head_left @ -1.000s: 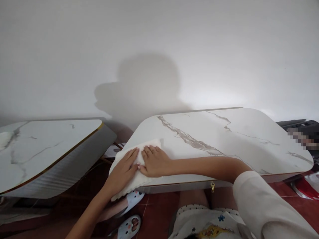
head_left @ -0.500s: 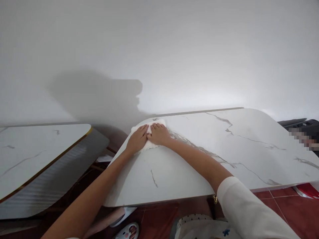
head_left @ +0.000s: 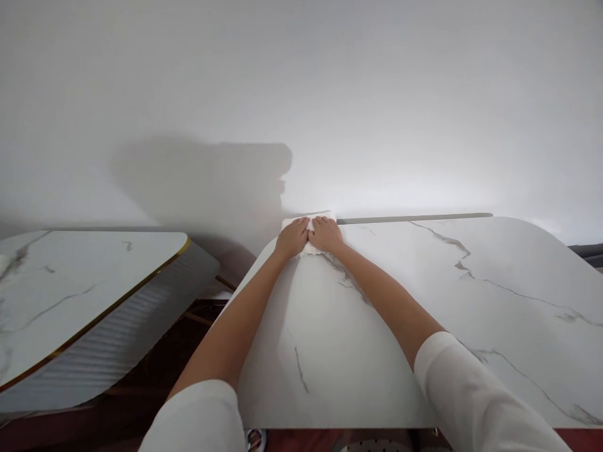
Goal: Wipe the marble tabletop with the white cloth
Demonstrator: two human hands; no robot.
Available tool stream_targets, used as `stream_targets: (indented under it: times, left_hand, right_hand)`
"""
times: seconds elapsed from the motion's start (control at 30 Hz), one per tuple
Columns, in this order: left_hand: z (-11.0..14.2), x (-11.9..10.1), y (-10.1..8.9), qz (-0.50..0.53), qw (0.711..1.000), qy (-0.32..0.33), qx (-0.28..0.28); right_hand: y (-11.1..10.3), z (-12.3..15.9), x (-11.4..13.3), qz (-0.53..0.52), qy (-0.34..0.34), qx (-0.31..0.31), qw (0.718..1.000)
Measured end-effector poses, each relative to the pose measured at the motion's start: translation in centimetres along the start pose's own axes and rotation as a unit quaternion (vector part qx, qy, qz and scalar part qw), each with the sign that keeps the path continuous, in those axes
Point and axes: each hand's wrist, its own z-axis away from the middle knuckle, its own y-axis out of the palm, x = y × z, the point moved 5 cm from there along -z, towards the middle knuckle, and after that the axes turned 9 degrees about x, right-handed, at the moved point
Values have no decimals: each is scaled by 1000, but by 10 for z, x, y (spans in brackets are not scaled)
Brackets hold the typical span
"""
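Note:
A white cloth (head_left: pixel 309 249) lies on the far left corner of a white marble-patterned table (head_left: pixel 348 376), at its back edge by the wall. Both hands press down on it, side by side with the thumbs nearly meeting. My left hand (head_left: pixel 293 238) rests on the cloth's left part, fingers laid out flat and pointing away from me. Over the right part lies my right hand (head_left: pixel 326 235), its fingers flat too. Beneath the palms the cloth is hidden; its front edge and a strip along the back show.
A second marble-patterned table (head_left: pixel 94 282) with a gold edge stands to the left, a dark gap between the two. The grey-white wall (head_left: pixel 377 113) rises directly behind both tables. Dark objects (head_left: pixel 588 252) sit past the right end.
Both hands have slid the cloth farther away from me, up to the table's back edge. My view has shifted, and more of the left sleeve shows.

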Motion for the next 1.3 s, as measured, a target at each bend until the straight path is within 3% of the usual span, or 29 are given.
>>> stream_targets:
  times: [0.23, 0.5, 0.83, 1.13, 1.3]
  left_hand:
    - [-17, -37, 0, 34, 997, 62, 7]
    - [11, -67, -4, 61, 990, 122, 25]
    - [101, -83, -18, 60, 988, 140, 13]
    - [201, -94, -38, 42, 995, 86, 11]
    - [232, -113, -42, 28, 998, 49, 6]
  right_hand:
    - [-11, 28, -25, 24, 54, -42, 997]
    - [-17, 80, -13, 34, 100, -47, 993]
    - [-18, 152, 46, 34, 75, -48, 995]
    - [-17, 212, 105, 19, 11, -4, 1000]
    - [-20, 241, 114, 17, -11, 1, 1000]
